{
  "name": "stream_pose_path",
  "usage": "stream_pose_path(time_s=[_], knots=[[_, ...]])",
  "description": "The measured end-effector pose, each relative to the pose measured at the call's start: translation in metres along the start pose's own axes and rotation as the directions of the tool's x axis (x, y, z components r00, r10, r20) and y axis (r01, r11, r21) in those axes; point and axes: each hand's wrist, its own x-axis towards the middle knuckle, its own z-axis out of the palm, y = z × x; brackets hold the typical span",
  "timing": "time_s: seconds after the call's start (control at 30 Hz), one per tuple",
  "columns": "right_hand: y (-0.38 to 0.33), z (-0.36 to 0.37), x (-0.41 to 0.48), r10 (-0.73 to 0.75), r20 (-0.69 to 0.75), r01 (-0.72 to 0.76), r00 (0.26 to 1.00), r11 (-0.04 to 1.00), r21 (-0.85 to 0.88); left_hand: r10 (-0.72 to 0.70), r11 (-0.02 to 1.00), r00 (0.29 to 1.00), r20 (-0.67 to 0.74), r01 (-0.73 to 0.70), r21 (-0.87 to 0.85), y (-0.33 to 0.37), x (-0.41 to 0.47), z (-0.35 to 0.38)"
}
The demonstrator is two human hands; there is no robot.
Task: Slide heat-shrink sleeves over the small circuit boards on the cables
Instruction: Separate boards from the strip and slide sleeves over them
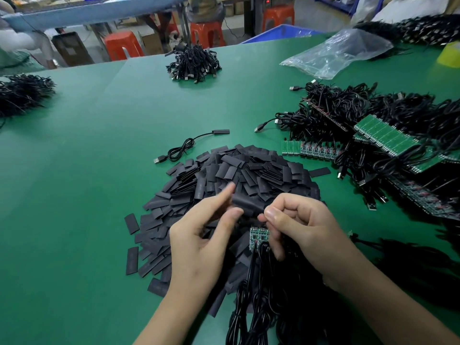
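A black heat-shrink sleeve (247,204) is pinched between the thumb and forefinger of my left hand (201,235), just above a big heap of flat black sleeves (224,185). My right hand (298,230) holds a small strip of green circuit boards (257,239) with its curled fingers, its thumb tip touching the sleeve's right end. Black cables (258,295) hang from the boards toward me. The sleeve sits just above the boards, apart from them.
Tangled USB cables with green board panels (383,135) fill the right side. One finished cable (189,145) lies beyond the heap. Cable bundles (194,63) sit far back and at left (22,93). A clear plastic bag (341,53) lies at back right on the green table (74,195).
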Motion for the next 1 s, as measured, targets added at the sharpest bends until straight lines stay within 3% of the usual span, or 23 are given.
stream_pose_path(time_s=[0.07, 0.2, 0.33, 0.53, 0.63, 0.73, 0.83, 0.93, 1.0], knots=[[-0.002, 0.000, 0.001, 0.026, -0.035, -0.022, 0.999, 0.994, 0.110, -0.135, 0.981, 0.990, 0.037, 0.139, -0.138, 0.004, 0.003, 0.005], [-0.003, 0.004, 0.001, 0.086, -0.018, -0.080, 0.996, 0.972, 0.221, -0.111, 0.981, 0.972, 0.205, 0.140, -0.134, 0.011, 0.005, 0.017], [0.000, 0.006, 0.002, 0.112, 0.062, -0.126, 0.992, 0.936, 0.328, -0.231, 0.850, 0.914, 0.335, 0.357, -0.387, 0.020, 0.006, 0.023], [-0.003, -0.017, 0.009, 0.048, 0.064, -0.077, 0.997, 0.818, 0.570, -0.120, 0.934, 0.983, 0.138, 0.159, -0.319, 0.045, 0.061, -0.003], [-0.002, -0.024, 0.010, 0.032, 0.035, -0.047, 0.999, 0.795, 0.604, -0.121, 0.968, 0.989, 0.088, 0.137, -0.209, 0.050, 0.111, -0.030], [0.002, -0.023, 0.011, 0.055, -0.057, -0.019, 0.997, 0.863, 0.504, -0.085, 0.982, 0.996, 0.032, 0.078, 0.172, 0.034, 0.164, -0.044], [0.002, -0.021, 0.012, 0.024, -0.158, 0.027, 0.987, 0.951, 0.309, -0.063, 0.806, 0.997, 0.052, 0.020, 0.592, -0.004, 0.208, -0.046], [0.003, -0.021, 0.010, -0.064, -0.183, 0.050, 0.981, 0.996, -0.079, -0.142, 0.625, 0.982, 0.121, -0.006, 0.781, -0.046, 0.231, -0.040], [0.005, -0.021, 0.008, -0.134, -0.154, 0.078, 0.979, 0.942, -0.326, -0.203, 0.572, 0.969, 0.144, -0.002, 0.821, -0.067, 0.234, -0.036]])
